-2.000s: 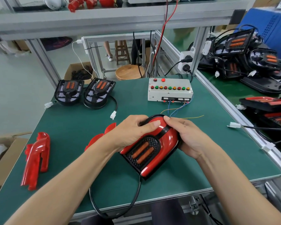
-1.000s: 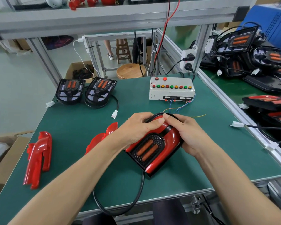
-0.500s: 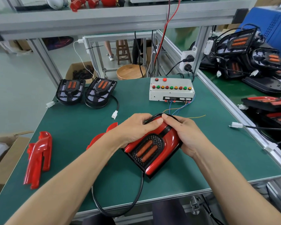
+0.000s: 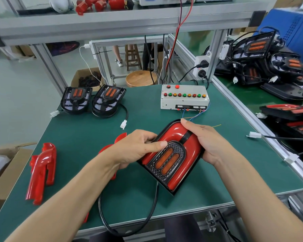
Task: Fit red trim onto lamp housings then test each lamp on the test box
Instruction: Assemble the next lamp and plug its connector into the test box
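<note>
Red trim point(image 4: 191, 151) on lamp housing point(image 4: 166, 158) | left hand point(image 4: 135, 149), right hand point(image 4: 206, 140) gripping

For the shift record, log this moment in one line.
step: fitting red trim on lamp | left hand: grips lamp | right hand: grips lamp | test box: unused

A black lamp housing point(image 4: 171, 158) wearing glossy red trim point(image 4: 191, 151) sits tilted mid-tabletop; the white test box point(image 4: 184, 99) stands near the far edge.

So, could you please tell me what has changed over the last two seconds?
The left hand slid its thumb from the lamp's top edge down onto the grille. The right hand keeps gripping the lamp's far side. Test box and bare housings haven't moved.
</note>
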The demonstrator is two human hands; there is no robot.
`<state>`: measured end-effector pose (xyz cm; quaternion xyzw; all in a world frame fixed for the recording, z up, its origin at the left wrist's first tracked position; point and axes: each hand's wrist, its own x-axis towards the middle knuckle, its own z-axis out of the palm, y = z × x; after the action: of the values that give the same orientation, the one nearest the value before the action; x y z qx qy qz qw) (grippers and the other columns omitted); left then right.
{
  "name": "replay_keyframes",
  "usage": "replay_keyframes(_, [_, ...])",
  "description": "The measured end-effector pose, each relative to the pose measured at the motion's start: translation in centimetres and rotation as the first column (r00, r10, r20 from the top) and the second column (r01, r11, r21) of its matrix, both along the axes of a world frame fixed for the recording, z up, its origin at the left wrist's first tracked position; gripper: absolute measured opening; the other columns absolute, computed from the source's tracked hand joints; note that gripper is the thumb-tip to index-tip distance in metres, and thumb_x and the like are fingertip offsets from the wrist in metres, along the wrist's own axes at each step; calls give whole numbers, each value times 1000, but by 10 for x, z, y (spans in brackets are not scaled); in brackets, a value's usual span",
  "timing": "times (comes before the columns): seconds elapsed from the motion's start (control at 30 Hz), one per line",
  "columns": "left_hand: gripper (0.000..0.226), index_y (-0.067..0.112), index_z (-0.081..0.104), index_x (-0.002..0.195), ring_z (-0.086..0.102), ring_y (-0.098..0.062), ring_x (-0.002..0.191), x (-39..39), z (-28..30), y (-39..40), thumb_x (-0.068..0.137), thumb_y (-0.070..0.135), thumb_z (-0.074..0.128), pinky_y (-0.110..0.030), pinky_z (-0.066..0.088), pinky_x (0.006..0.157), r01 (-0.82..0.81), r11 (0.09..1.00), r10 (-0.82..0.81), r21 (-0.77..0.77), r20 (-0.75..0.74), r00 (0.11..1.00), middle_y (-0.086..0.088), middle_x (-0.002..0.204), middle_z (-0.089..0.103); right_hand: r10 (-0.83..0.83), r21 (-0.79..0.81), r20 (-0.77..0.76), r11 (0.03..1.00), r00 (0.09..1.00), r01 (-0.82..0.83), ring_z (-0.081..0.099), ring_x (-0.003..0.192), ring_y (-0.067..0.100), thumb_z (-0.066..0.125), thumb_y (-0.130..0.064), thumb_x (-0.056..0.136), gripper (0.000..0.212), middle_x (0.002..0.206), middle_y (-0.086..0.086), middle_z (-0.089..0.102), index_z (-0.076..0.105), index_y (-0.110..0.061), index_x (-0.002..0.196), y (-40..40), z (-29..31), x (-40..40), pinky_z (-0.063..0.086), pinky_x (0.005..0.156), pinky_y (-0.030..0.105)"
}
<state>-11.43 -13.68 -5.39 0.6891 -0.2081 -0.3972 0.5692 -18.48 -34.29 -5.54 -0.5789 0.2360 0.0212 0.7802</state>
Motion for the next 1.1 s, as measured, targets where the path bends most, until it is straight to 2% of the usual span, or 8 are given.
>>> replay_keyframes(0.23, [38, 20, 76, 106, 74, -15, 96, -9, 1, 7, 89, 51, 63, -23, 57, 81, 25, 1000, -25, 8, 42, 999, -5, 107, 78, -72, -13, -20, 997, 997, 72, 76, 72, 24, 79, -38, 84, 31, 94, 15, 79, 77, -10, 97, -11, 7, -4, 62, 58, 32])
replay_keyframes(0.33, [29, 18, 77, 102, 75, -17, 94, -10, 1, 12, 90, 43, 67, -24, 58, 77, 63, 997, -66, 54, 57, 996, -6, 103, 79, -49, -40, -33, 998, 998, 48, 76, 70, 23, 79, -40, 84, 34, 92, 14, 79, 77, -10, 99, -17, 13, -4, 61, 56, 31])
replay_keyframes(0.43, [28, 10, 76, 108, 74, -20, 94, -12, 0, 9, 96, 32, 66, -26, 59, 76, -24, 999, 23, 22, 34, 999, -10, 103, 79, -28, -22, 4, 999, 1000, 28, 76, 74, 21, 79, -41, 84, 36, 95, 11, 79, 76, -11, 103, -18, 17, -3, 60, 57, 30])
replay_keyframes(0.53, [26, 4, 75, 111, 75, -21, 93, -15, -3, 8, 100, 25, 64, -28, 59, 75, -93, 996, 92, 12, 59, 994, -12, 102, 79, 16, -108, 66, 994, 998, -8, 77, 85, 23, 80, -27, 85, 36, 100, 9, 79, 70, -10, 114, -16, 15, -4, 62, 65, 31])
replay_keyframes(0.63, [34, 3, 74, 112, 76, -20, 92, -19, -5, 9, 95, 31, 67, -25, 59, 74, -74, 997, 74, -9, 35, 997, -11, 103, 79, -20, -151, 99, 988, 995, 35, 77, 81, 23, 81, -18, 84, 27, 96, 10, 79, 70, -9, 107, -14, 13, -5, 62, 63, 29])
replay_keyframes(0.73, [43, 3, 72, 117, 74, -23, 102, -20, -4, 13, 91, 37, 72, -28, 59, 82, -19, 997, 17, -69, -25, 1000, -13, 112, 77, -48, -130, 82, 990, 995, 59, 76, 71, 22, 79, -17, 86, 23, 88, 11, 79, 70, -7, 104, -14, 10, -7, 60, 58, 29])
replay_keyframes(0.83, [45, -1, 66, 127, 68, -28, 118, -18, -4, 17, 92, 28, 71, -34, 57, 95, 59, 991, -69, -120, -83, 994, -17, 125, 71, -57, -86, 52, 994, 997, 62, 75, 64, 21, 79, -18, 85, 25, 81, 12, 78, 68, -4, 103, -16, 7, -11, 58, 54, 28])
replay_keyframes(1.1, [35, 4, 70, 124, 69, -30, 116, -30, -16, 14, 91, 17, 70, -35, 58, 93, 32, 994, -36, -105, -36, 999, -14, 120, 74, -73, -121, 82, 989, 994, 83, 77, 71, 24, 81, -18, 83, 29, 89, 13, 79, 71, -6, 107, -18, 0, -14, 60, 58, 30])
